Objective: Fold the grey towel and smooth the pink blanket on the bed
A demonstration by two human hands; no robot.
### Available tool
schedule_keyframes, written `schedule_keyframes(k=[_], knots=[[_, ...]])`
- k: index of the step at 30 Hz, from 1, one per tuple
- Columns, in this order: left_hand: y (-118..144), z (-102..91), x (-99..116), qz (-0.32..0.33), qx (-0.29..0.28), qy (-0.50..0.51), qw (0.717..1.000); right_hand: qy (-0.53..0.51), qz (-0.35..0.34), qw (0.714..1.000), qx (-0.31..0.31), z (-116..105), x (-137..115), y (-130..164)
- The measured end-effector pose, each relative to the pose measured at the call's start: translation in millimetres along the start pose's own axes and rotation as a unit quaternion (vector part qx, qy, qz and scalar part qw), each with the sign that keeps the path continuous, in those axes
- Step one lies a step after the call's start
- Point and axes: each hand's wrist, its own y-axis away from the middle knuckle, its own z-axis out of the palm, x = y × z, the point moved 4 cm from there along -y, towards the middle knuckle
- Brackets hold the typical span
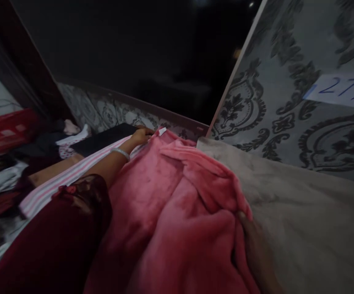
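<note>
A pink plush blanket (164,204) lies rumpled in front of me, its folds gathered toward the right. At its far left corner, close to a small white label (162,131), my left hand (140,136) grips the edge, arm stretched out in a dark maroon sleeve with a bangle at the wrist. On the near right side my right hand (256,245) has the blanket's edge pinched between thumb and fingers; most of those fingers are hidden under the cloth. Beneath my left forearm runs a pink, white and grey striped cloth (81,173).
A beige cover (305,220) spreads to the right. Behind stands a large dark glossy panel (128,49) with a patterned wall (274,94) beside it, bearing a paper marked 277 (342,90). Piled clothes (8,179) and a flat black object (106,139) lie left.
</note>
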Motion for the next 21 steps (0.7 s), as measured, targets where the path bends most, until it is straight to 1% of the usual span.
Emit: schedule_keyframes(k=[2,4,5,7,9,11,14,17,19,20,21], knots=[[29.9,-6.2,-22.2,-0.014,-0.033,-0.047,0.998,0.001,-0.008,1.0,-0.011,0.3,-2.9,0.2],[65.6,-11.0,-41.1,-0.027,-0.057,-0.086,0.994,-0.005,-0.025,1.0,-0.018,-0.2,-3.5,-0.9],[83.9,-12.6,-47.6,-0.029,-0.064,-0.107,0.992,-0.009,-0.032,0.999,-0.02,-0.6,-3.4,-1.4],[117.7,-13.9,-53.8,-0.024,-0.069,-0.149,0.986,-0.024,-0.039,0.999,-0.02,-1.5,-3.3,-2.1],[144.3,-13.2,-53.0,-0.014,-0.057,-0.18,0.982,-0.035,-0.045,0.998,-0.024,-1.8,-3.9,-1.7],[161.8,-13.0,-49.7,-0.008,-0.029,-0.188,0.982,-0.041,-0.051,0.997,-0.03,-1.6,-4.7,-0.2],[173.2,-16.3,-46.6,-0.007,-0.002,-0.189,0.982,-0.075,-0.053,0.995,-0.051,0.1,-4.5,2.4],[178.1,-28.2,-41.1,0.001,0.003,-0.19,0.982,-0.11,-0.054,0.991,-0.051,0.7,-3.9,2.4],[189.3,-41.0,-29.6,0.019,0.016,-0.191,0.981,-0.109,-0.058,0.991,-0.046,1.4,-4.1,0.5],[200.6,-47.1,-20.1,0.039,0.022,-0.188,0.981,-0.106,-0.061,0.991,-0.047,2.4,-4.5,-0.7],[216.9,-51.4,-8.0,0.074,0.022,-0.175,0.982,-0.104,-0.064,0.991,-0.048,3.6,-4.9,-2.0]])
